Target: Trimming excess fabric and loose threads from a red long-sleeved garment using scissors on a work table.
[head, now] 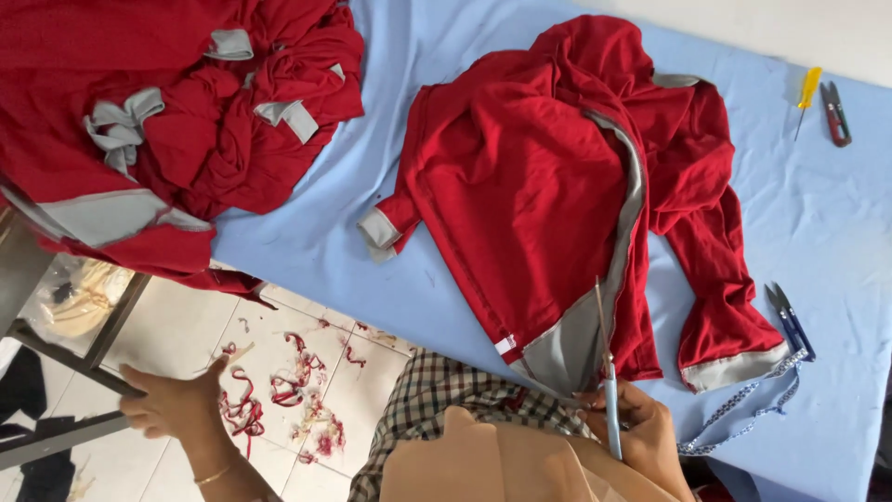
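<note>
I am looking down at the bench (307, 242), which is wearing a blue cover. A red jacket (548, 186) with grey trim is lying spread near the bench's near edge, its grey hem hanging toward me. A pile (167, 112) of similar red garments is sitting at the bench's left end and spilling over the near edge, so I judge that the pile is one stage of the work and the single jacket is the piece in hand, but I cannot tell which side of the work is finished. Red scraps (279, 390) are littering the tiled floor below the near edge, which suggests to me that a good deal of trimming is already done.

My right hand (641, 428) is sitting at the near edge under the jacket's hem, fingers clenched around a blue-handled tool (609, 390) whose thin blade is pointing up along the grey trim. My left hand (177, 404) is hanging off the bench over the floor, fingers released and holding nothing.

Blue snips (790, 321) with a beaded cord are lying just right of the jacket. A yellow screwdriver (806, 98) and dark snips (836, 113) are resting at the far right corner.
</note>
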